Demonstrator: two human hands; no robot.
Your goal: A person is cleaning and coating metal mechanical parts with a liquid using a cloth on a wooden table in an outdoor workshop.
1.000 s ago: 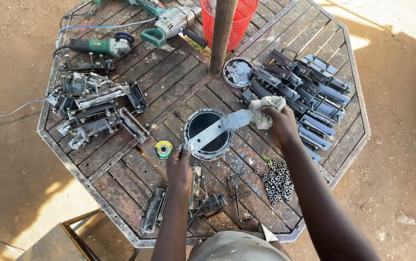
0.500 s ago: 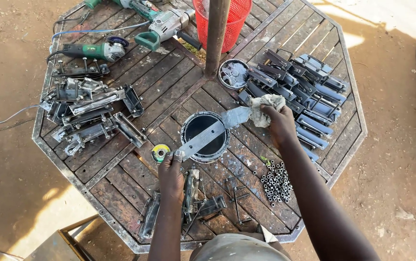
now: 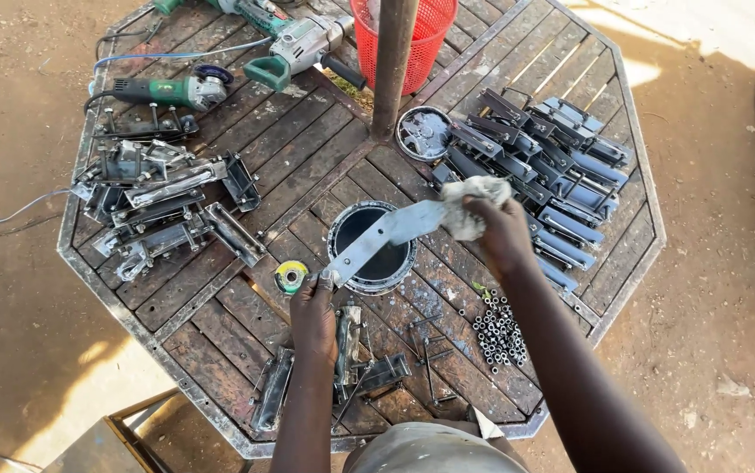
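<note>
The left hand (image 3: 313, 308) holds one end of a flat metal strip (image 3: 377, 238), fingers closed on it. The right hand (image 3: 502, 229) presses a crumpled grey rag (image 3: 474, 200) on the other end of the strip, closed around the rag. The strip lies slanted over an open paint can (image 3: 371, 249) that stands near the middle of the octagonal wooden table (image 3: 219, 307). A small tape roll (image 3: 290, 276) lies just beside the left hand. Dark metal brackets (image 3: 552, 175) are stacked toward the right edge, shiny metal parts (image 3: 163, 201) toward the left edge. Small nuts (image 3: 500, 328) lie near the front edge. An angle grinder (image 3: 176, 90) and a drill (image 3: 303, 44) rest at the far edge.
</note>
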